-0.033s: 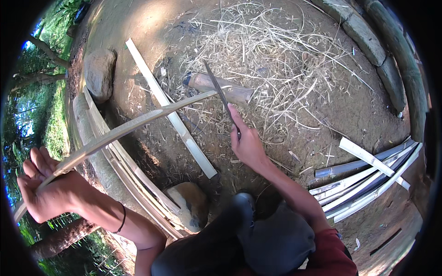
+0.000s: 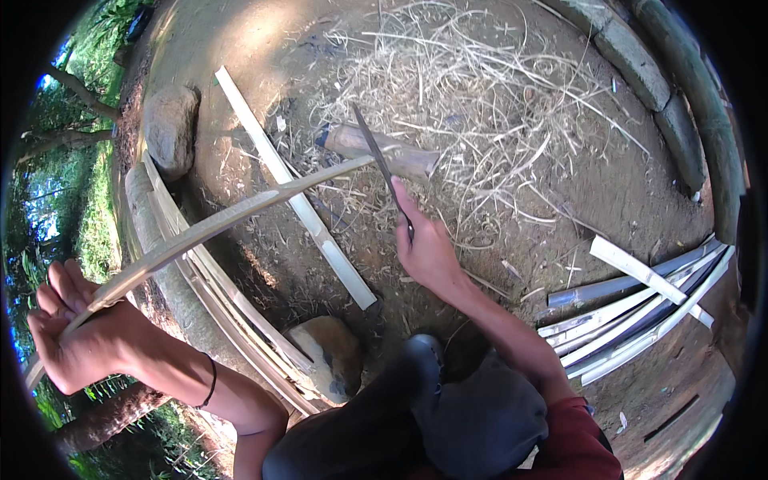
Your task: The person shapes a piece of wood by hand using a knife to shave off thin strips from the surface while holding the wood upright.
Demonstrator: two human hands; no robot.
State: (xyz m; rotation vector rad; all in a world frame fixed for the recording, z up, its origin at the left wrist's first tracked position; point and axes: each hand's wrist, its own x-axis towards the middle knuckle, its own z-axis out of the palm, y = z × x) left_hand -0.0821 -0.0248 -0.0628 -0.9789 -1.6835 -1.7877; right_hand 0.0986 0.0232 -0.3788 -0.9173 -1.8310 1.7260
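My left hand, palm turned up at the far left, holds a long bamboo strip with fingers loosely curled. The strip slants up and right across the ground, its far end meeting the dark blade of a knife. My right hand is closed round the knife's handle, the blade pointing up and slightly left. Beneath the strip's far end lies a short round log. A pale split bamboo piece lies on the ground, crossed over by the held strip.
Curly shavings cover the ground ahead. Split bamboo pieces are stacked at the right. More strips lean along a thick log at the left, near a large stone and a smaller stone by my legs.
The right hand and knife have shifted very slightly left. The held bamboo strip's far end has moved a little left with them, still against the blade.
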